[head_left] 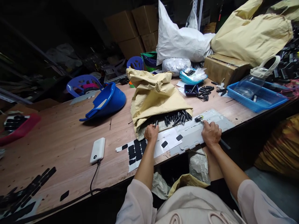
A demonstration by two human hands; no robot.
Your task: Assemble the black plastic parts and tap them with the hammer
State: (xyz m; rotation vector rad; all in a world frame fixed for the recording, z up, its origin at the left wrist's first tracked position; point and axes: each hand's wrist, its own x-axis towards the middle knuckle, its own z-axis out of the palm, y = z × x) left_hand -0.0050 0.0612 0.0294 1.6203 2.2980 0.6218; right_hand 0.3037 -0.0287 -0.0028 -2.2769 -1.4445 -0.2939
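Note:
My left hand [151, 133] is closed in a pinch on a small black part [156, 123] at the mouth of a tan sack [153, 95], where several black parts [177, 119] spill out. My right hand [211, 133] grips a small hammer [199, 118] with a yellow-and-black head; its dark handle sticks out behind the wrist. Both hands rest over a grey sheet [217, 121] on the wooden table. White backing sheets with black adhesive pads [136, 151] lie in front of my left hand.
A white power bank [98, 150] with a cable lies left of the pads. A blue tub [106, 101] lies tipped over, a blue tray [257, 96] sits at right, a red tray [16, 127] at far left. Boxes and sacks crowd the back.

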